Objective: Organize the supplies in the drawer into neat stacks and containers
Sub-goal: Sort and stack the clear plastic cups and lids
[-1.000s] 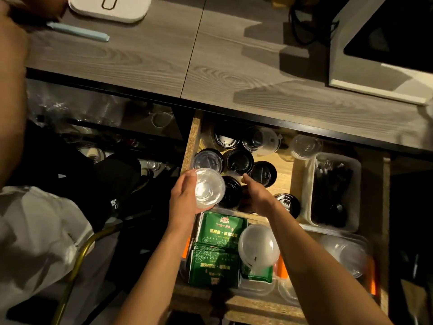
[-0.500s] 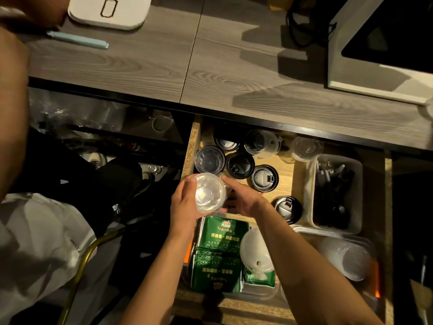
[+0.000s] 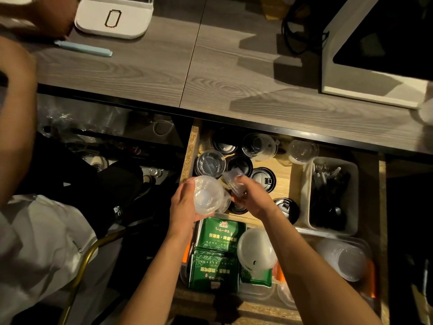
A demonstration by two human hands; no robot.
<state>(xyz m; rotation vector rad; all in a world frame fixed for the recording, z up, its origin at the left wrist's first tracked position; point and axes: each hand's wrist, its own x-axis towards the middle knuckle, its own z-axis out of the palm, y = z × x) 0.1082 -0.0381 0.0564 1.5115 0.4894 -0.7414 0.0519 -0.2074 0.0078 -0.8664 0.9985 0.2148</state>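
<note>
An open wooden drawer point(image 3: 192, 146) holds black cup lids point(image 3: 263, 178), clear plastic cups point(image 3: 257, 144) and clear lids. My left hand point(image 3: 185, 205) grips a stack of clear plastic lids point(image 3: 207, 195) over the drawer's left side. My right hand point(image 3: 250, 195) pinches another clear lid point(image 3: 233, 180), tilted, just right of that stack. A clear lid stack point(image 3: 210, 163) sits behind my left hand. Green tea packets point(image 3: 220, 235) and a white dome lid point(image 3: 255, 249) lie in a clear tray near the front.
A white bin of dark cutlery point(image 3: 332, 195) fills the drawer's right side, with clear cups point(image 3: 344, 259) in front of it. On the grey countertop point(image 3: 234, 73) are a white device point(image 3: 114, 16), a light blue pen point(image 3: 84, 48) and a white appliance point(image 3: 375, 50). Another person's arm point(image 3: 16, 113) is at left.
My right hand has come up from among the black lids holding a clear lid, beside the stack in my left hand. The left hand has shifted slightly.
</note>
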